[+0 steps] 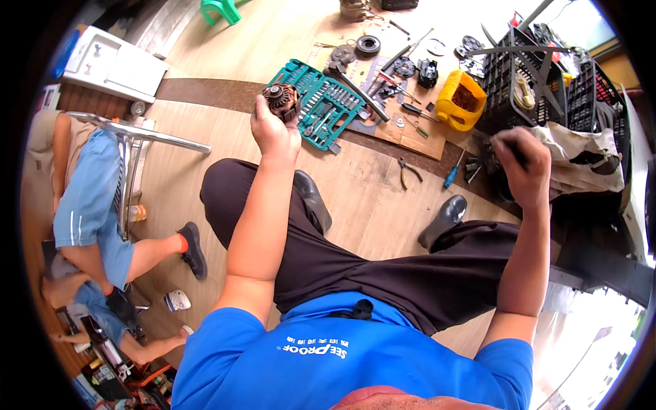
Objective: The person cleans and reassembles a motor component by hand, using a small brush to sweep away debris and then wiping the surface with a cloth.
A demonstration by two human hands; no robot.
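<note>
Motor part [280,101]: ribbed, rounded, coppery | left hand [275,133]: gripping it | right hand [523,162]: fingers curled, contents unclear

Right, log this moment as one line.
left hand: holding round motor-like part | right hand: raised, fingers curled, contents unclear | teal tool case: lying open

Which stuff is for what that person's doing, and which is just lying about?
Looks like part of the work:
- copper-wound part, in the left hand
- open teal tool case
- pliers
- blue screwdriver

Probably just lying about:
- green stool
- pale cloth
</note>
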